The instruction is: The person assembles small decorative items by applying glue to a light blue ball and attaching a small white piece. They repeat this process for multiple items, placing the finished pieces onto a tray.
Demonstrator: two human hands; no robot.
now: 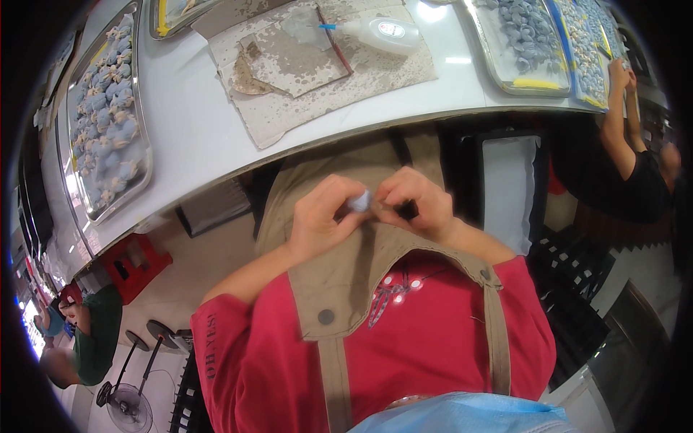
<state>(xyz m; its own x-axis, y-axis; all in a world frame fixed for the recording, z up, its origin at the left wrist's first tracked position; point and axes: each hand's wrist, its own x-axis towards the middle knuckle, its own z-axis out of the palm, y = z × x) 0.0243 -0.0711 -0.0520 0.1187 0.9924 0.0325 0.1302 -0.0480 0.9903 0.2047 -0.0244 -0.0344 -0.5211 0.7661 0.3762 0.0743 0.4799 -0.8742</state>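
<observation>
Both hands meet in front of my tan apron [310,169], just off the near edge of the table. My left hand [321,213] is closed, pinching a small pale blue piece [359,201] between thumb and fingers. Right beside it, the thumb and fingertips of my right hand [422,204] are pressed together against the piece's right side. Whatever lies in that right pinch is blurred and too small to name. Beyond the hands, a squeeze bottle [393,36] with a blue tip lies on its side on stained cardboard [271,119].
A metal tray [148,162] of small blue-grey pieces with pale tips stands at the left. Another tray [538,88] of blue pieces is at the far right, near a co-worker's hands [619,76]. A red stool [133,267] and a fan [128,408] stand on the floor at left.
</observation>
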